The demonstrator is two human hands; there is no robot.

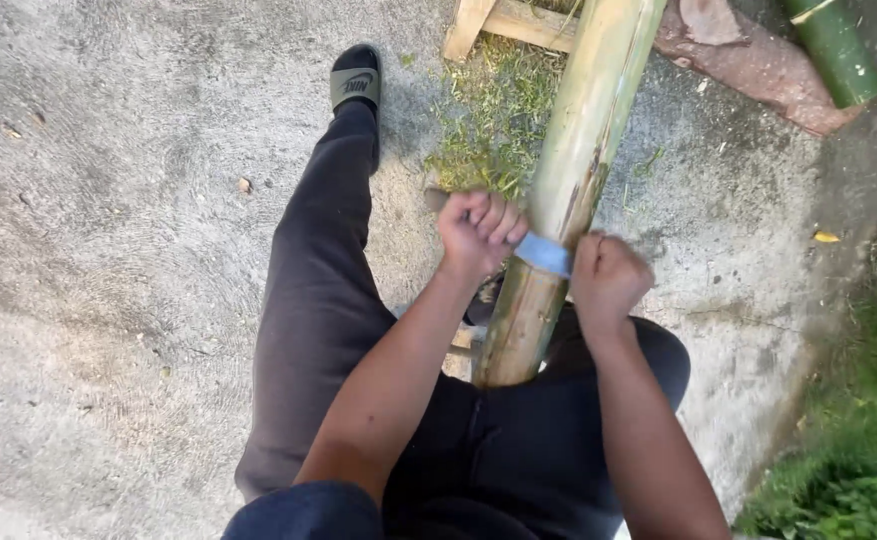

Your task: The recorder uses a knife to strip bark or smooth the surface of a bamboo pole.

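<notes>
Gripping a blade (542, 254) laid across the bamboo (570, 180), both fists are clenching tight — left hand (478, 232) left of the bamboo, right hand (608, 278) right of it — bamboo lying between the legs, over concrete (118, 250).

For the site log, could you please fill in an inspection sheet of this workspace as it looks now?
Surface: rough grey concrete ground, dry, with a grass patch.
Job's things: thick bamboo pole slanting across the lap; flat blade lying across it.
Clutter: wooden frame, reddish slab, green bamboo piece, scattered leaves.
Grippers: left hand fisted at one end of the blade, right hand fisted at the other.
Cables: nothing seen.
Surroundings: green plants at the right; person's slide sandal.
</notes>
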